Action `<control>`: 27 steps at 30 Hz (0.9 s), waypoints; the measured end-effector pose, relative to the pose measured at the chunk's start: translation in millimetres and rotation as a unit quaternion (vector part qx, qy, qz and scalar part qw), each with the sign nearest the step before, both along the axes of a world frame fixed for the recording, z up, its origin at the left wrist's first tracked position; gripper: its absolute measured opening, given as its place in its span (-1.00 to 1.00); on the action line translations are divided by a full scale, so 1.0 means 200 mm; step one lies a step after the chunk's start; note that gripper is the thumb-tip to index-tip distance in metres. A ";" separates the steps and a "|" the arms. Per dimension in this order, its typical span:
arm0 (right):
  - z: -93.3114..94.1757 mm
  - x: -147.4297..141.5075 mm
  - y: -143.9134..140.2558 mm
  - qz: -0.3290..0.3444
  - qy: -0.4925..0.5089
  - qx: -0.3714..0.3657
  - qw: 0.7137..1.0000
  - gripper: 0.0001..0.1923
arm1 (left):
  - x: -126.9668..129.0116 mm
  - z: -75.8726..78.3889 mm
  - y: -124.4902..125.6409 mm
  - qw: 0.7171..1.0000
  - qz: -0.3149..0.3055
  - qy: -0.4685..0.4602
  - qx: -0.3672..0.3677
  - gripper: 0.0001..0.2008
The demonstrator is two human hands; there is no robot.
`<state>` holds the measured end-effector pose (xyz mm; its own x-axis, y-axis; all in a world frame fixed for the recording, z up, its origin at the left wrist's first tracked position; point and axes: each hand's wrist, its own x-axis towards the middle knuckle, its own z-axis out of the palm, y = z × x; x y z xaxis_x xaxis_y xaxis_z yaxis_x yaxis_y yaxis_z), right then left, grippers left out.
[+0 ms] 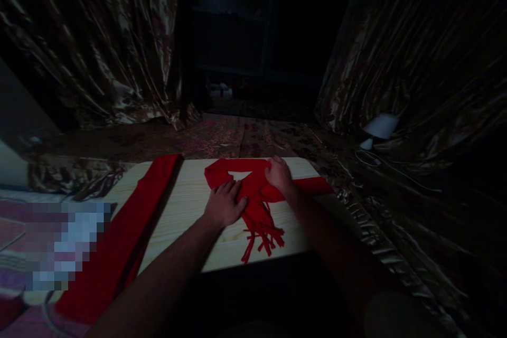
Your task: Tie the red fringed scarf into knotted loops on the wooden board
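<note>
- Head view, left hand (224, 202): my grip lies spread, palm down, pressing the red scarf (253, 190) just above its fringe (263, 237).
- Right hand (279, 174): fingers curled over the scarf's upper fold; I cannot tell whether they pinch it or only press.
- Scarf: mid-table, looped into a rough triangle with bare wood showing through; judged partly folded, since the fringe and a tail toward the right edge lie loose.
- Second red cloth (130, 237): a long strip, well apart on the left.
- Table (190, 206): pale wood.
- Beyond: small white lamp (378, 129), patterned curtains (95, 37).
</note>
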<state>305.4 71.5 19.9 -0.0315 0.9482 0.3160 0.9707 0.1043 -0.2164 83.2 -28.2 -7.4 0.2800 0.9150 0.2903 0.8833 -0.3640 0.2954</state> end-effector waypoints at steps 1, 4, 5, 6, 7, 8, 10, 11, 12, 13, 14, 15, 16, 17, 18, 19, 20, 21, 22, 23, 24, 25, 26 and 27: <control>0.00 -0.02 -0.01 0.012 -0.012 0.017 1.000 -0.43 | -0.01 0.00 0.01 1.000 0.006 -0.009 0.010 -0.30; -0.03 -0.05 -0.04 0.055 -0.035 -0.014 0.998 -0.31 | -0.04 0.01 0.06 0.998 0.033 -0.030 0.039 -0.30; -0.05 -0.06 -0.04 0.063 -0.039 -0.045 0.996 -0.29 | -0.05 0.01 0.08 0.998 0.040 -0.029 0.035 -0.30; -0.06 -0.06 -0.04 0.067 -0.042 -0.076 0.994 -0.27 | -0.06 0.01 0.10 0.999 0.044 -0.022 0.021 -0.30; -0.08 -0.06 -0.03 0.068 -0.043 -0.105 0.991 -0.25 | -0.07 0.00 0.12 0.999 0.044 -0.012 0.000 -0.30; -0.09 -0.06 -0.02 0.069 -0.044 -0.129 0.988 -0.24 | -0.07 -0.01 0.13 0.999 0.041 0.000 -0.023 -0.28; -0.11 -0.05 -0.01 0.071 -0.047 -0.155 0.984 -0.20 | -0.08 -0.03 0.14 0.998 0.036 0.023 -0.053 -0.25; -0.12 -0.04 0.00 0.073 -0.047 -0.159 0.983 -0.18 | -0.07 -0.04 0.14 0.997 0.035 0.033 -0.058 -0.24; -0.13 -0.04 0.00 0.075 -0.048 -0.160 0.983 -0.18 | -0.07 -0.04 0.14 0.997 0.036 0.043 -0.058 -0.23; -0.13 -0.03 0.01 0.077 -0.047 -0.158 0.983 -0.18 | -0.07 -0.04 0.14 0.996 0.037 0.053 -0.056 -0.22; -0.14 -0.03 0.01 0.079 -0.045 -0.154 0.984 -0.18 | -0.07 -0.03 0.14 0.996 0.036 0.063 -0.053 -0.22; -0.14 -0.03 0.00 0.081 -0.044 -0.149 0.985 -0.19 | -0.07 -0.01 0.15 0.996 0.033 0.073 -0.048 -0.23; -0.15 -0.03 0.00 0.083 -0.043 -0.144 0.985 -0.19 | -0.08 0.01 0.17 0.995 0.029 0.082 -0.042 -0.25; -0.15 -0.03 -0.01 0.083 -0.043 -0.140 0.986 -0.20 | -0.09 0.03 0.18 0.995 0.027 0.089 -0.034 -0.27; -0.16 -0.03 -0.01 0.082 -0.044 -0.138 0.986 -0.20 | -0.10 0.05 0.21 0.995 0.028 0.094 -0.027 -0.30; -0.16 -0.03 -0.01 0.081 -0.044 -0.136 0.986 -0.20 | -0.11 0.06 0.23 0.994 0.030 0.098 -0.021 -0.33; -0.16 -0.03 -0.02 0.081 -0.044 -0.134 0.987 -0.20 | -0.12 0.07 0.26 0.994 0.033 0.102 -0.016 -0.35; -0.16 -0.03 -0.02 0.081 -0.044 -0.133 0.987 -0.21 | -0.13 0.08 0.30 0.994 0.036 0.106 -0.016 -0.36; -0.16 -0.03 -0.02 0.083 -0.045 -0.132 0.987 -0.21 | -0.14 0.08 0.33 0.993 0.037 0.111 -0.018 -0.36; -0.15 -0.02 -0.03 0.084 -0.045 -0.133 0.987 -0.20 | -0.14 0.08 0.35 0.992 0.037 0.115 -0.024 -0.34; -0.15 -0.02 -0.03 0.086 -0.045 -0.134 0.986 -0.20 | -0.15 0.08 0.38 0.992 0.037 0.119 -0.036 -0.30; -0.15 -0.02 -0.03 0.087 -0.044 -0.134 0.986 -0.20 | -0.15 0.07 0.40 0.990 0.042 0.122 -0.052 -0.25; -0.15 -0.02 -0.03 0.087 -0.044 -0.135 0.986 -0.19 | -0.15 0.06 0.42 0.988 0.050 0.125 -0.070 -0.19; -0.15 -0.02 -0.03 0.087 -0.044 -0.135 0.986 -0.19 | -0.15 0.05 0.43 0.986 0.060 0.127 -0.090 -0.13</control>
